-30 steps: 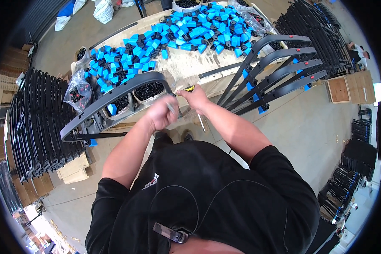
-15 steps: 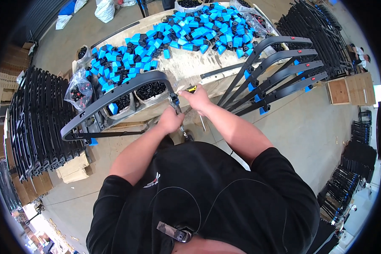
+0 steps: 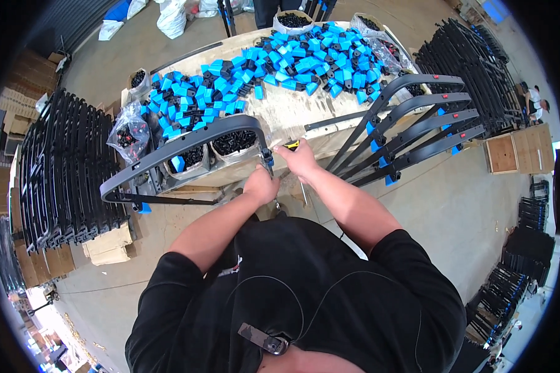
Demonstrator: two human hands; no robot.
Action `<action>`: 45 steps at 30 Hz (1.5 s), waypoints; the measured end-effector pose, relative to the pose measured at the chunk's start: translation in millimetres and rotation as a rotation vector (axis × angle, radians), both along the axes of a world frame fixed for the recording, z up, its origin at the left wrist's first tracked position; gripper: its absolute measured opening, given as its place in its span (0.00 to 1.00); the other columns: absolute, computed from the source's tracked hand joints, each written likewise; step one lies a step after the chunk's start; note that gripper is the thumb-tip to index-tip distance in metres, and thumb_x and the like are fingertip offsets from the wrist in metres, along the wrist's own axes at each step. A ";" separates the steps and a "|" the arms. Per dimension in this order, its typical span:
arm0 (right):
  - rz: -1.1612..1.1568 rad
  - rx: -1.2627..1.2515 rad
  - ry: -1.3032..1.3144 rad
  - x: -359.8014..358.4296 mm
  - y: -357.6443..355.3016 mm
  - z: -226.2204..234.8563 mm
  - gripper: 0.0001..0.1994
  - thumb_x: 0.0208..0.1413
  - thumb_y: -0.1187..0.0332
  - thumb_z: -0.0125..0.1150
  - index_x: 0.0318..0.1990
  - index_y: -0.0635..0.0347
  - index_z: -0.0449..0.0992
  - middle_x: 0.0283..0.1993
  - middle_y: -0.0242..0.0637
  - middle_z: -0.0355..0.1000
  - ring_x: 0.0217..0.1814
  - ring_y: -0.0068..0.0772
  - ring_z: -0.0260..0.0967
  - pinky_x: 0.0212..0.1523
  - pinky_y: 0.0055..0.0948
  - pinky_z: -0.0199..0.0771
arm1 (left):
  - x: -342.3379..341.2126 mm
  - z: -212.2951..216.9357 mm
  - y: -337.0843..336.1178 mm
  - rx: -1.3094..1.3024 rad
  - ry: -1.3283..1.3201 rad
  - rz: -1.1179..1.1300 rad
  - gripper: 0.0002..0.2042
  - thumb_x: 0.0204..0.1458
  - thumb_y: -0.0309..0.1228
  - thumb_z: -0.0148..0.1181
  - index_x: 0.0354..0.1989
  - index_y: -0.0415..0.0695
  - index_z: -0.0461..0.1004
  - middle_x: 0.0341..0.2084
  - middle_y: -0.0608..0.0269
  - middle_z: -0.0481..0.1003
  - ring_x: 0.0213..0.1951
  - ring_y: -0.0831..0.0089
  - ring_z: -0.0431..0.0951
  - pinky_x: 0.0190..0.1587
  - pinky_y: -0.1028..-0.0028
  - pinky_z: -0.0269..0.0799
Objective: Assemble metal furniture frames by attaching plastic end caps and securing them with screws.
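Note:
A dark grey bent tube frame (image 3: 187, 138) lies over the table's near left edge, its curved end coming down beside my hands. My left hand (image 3: 261, 186) is closed just below that end, round a slim silver metal piece; whether this is a tool or part of the frame I cannot tell. My right hand (image 3: 302, 160) is closed on a yellow-and-black tool handle (image 3: 291, 145), just right of the frame's end. Its thumb side is close to a small blue-and-black fitting (image 3: 268, 156) there. The fingers hide most of what each hand grips.
A heap of blue-and-black plastic pieces (image 3: 286, 62) covers much of the wooden table (image 3: 280, 115). Bags of small black parts (image 3: 235, 142) stand along its edges. Several similar frames (image 3: 417, 127) lean at the right. Stacked black frames (image 3: 68, 174) stand left.
The whole view has tilted, so the table and frame sit lower in the picture. Both hands stay at the frame's end, with only slight shifts.

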State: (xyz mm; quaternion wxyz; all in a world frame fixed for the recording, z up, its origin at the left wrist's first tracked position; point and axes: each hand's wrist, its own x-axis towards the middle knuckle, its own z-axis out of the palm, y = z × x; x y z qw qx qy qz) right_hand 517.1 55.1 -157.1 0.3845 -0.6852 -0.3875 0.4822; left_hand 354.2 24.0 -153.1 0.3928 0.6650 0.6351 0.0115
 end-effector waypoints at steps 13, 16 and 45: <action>-0.041 0.072 -0.177 2.5 -0.7 -7.9 0.32 0.50 0.56 0.77 0.49 0.74 0.67 0.42 0.54 0.78 0.44 0.46 0.79 0.45 0.39 0.78 | 8.8 39.1 10.7 -0.045 -0.096 0.064 0.15 0.52 0.36 0.58 0.27 0.34 0.74 0.23 0.46 0.78 0.30 0.56 0.83 0.36 0.59 0.79; 0.031 0.084 -0.089 -0.1 -0.7 3.4 0.32 0.50 0.56 0.77 0.49 0.75 0.67 0.43 0.56 0.78 0.44 0.47 0.79 0.45 0.39 0.78 | -12.1 20.2 36.5 -0.686 -0.609 0.451 0.14 0.51 0.36 0.58 0.27 0.35 0.78 0.22 0.45 0.79 0.31 0.59 0.85 0.33 0.60 0.79; 0.051 0.173 -0.142 5.8 -3.2 -2.8 0.38 0.49 0.52 0.76 0.52 0.77 0.64 0.40 0.54 0.77 0.41 0.45 0.78 0.43 0.39 0.78 | 1.3 34.2 7.8 -0.128 -0.107 0.013 0.19 0.50 0.37 0.59 0.40 0.29 0.74 0.36 0.31 0.79 0.43 0.41 0.82 0.48 0.54 0.76</action>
